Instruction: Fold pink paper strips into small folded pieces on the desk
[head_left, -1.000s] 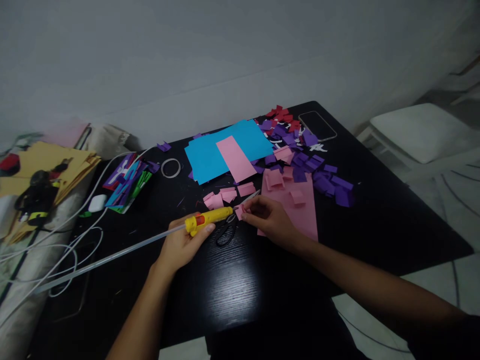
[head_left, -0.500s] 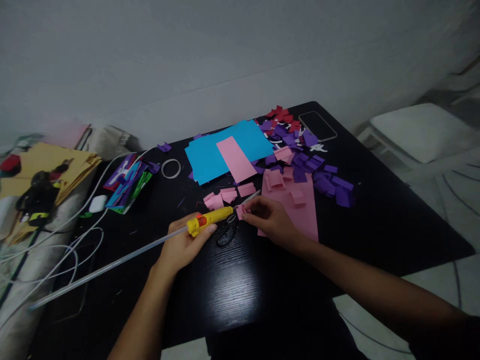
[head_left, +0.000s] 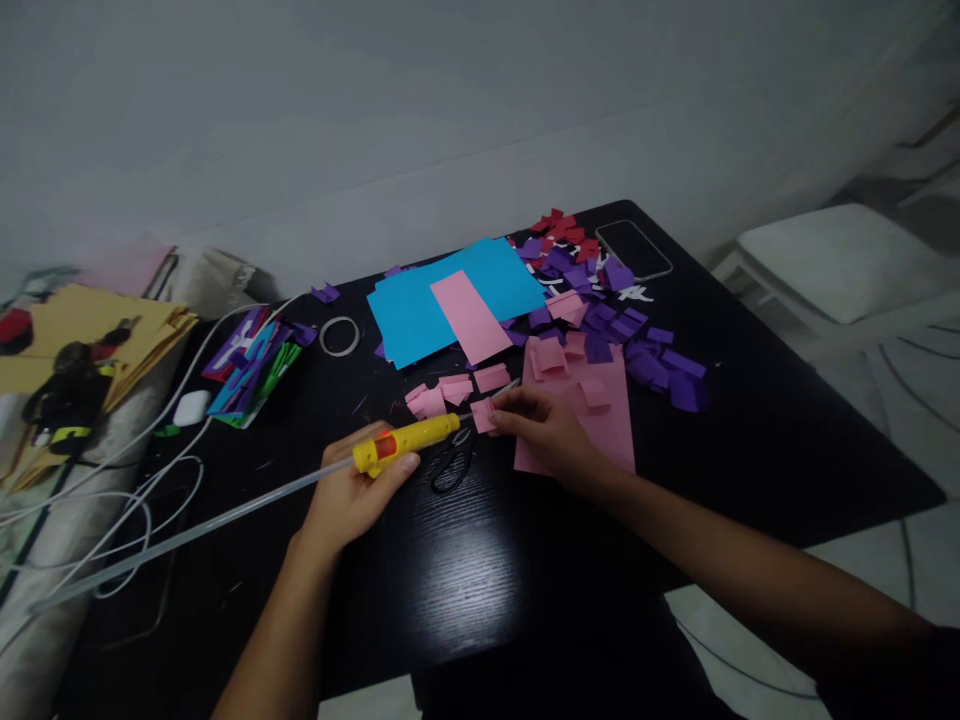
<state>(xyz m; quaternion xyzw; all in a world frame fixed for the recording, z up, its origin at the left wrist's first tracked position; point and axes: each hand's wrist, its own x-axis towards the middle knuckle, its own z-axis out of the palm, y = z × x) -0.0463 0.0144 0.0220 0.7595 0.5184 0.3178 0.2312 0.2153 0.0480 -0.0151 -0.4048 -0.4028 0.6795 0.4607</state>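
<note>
My left hand (head_left: pixel 351 490) is closed round a yellow glue gun (head_left: pixel 406 441) with a long clear glue stick (head_left: pixel 187 533) trailing out to the left. Its nozzle points at a small pink paper piece (head_left: pixel 483 414) that my right hand (head_left: pixel 546 428) pinches at the table's middle. Black-handled scissors (head_left: pixel 454 460) lie just below the nozzle. A pink paper sheet (head_left: pixel 600 420) lies under and beside my right hand, with small folded pink pieces (head_left: pixel 441 393) nearby.
On the black table (head_left: pixel 465 580) lie blue sheets (head_left: pixel 420 300) with a pink strip (head_left: pixel 471 316), a heap of purple pieces (head_left: pixel 637 350), red pieces (head_left: pixel 562 228), a phone (head_left: pixel 634 248), a tape ring (head_left: pixel 340 335) and coloured scraps (head_left: pixel 251 365). White cables (head_left: pixel 142 470) run at the left.
The glue gun has drawn back slightly to the left. My right hand has lifted the pink piece a little up and away from the nozzle.
</note>
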